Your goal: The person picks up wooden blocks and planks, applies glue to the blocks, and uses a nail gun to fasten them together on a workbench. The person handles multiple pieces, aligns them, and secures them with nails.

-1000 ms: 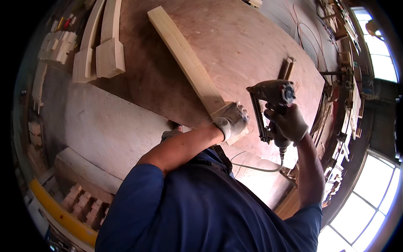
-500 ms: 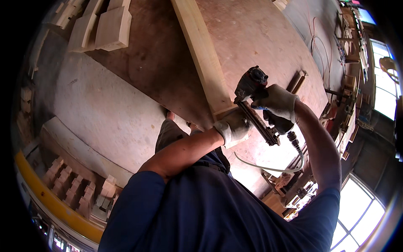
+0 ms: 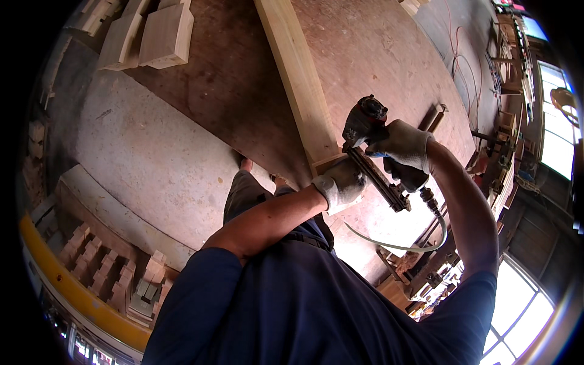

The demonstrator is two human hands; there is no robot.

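Observation:
My right hand (image 3: 403, 145), in a pale work glove, is closed round the grip of a black air nail gun (image 3: 365, 121). A light hose (image 3: 443, 234) runs from the gun's handle. The gun's nose points down beside my left hand, and its long magazine slants toward me. My left hand (image 3: 342, 182), also gloved, is closed on a small wooden piece (image 3: 328, 163) at the near end of a long wooden beam (image 3: 298, 85). Its fingertips are partly hidden behind the magazine, and most of the small piece is covered by the glove.
The beam lies across a brown work table (image 3: 377, 73). A hammer (image 3: 434, 119) rests on the table's right side. Thick wooden blocks (image 3: 165, 36) sit at the far left. Stacked notched wood pieces (image 3: 97, 264) stand by a yellow rail (image 3: 79, 292) at lower left.
The view has shifted slightly. My left hand has turned a little over the small wooden piece, hiding more of its near end. The nail gun stays close beside it.

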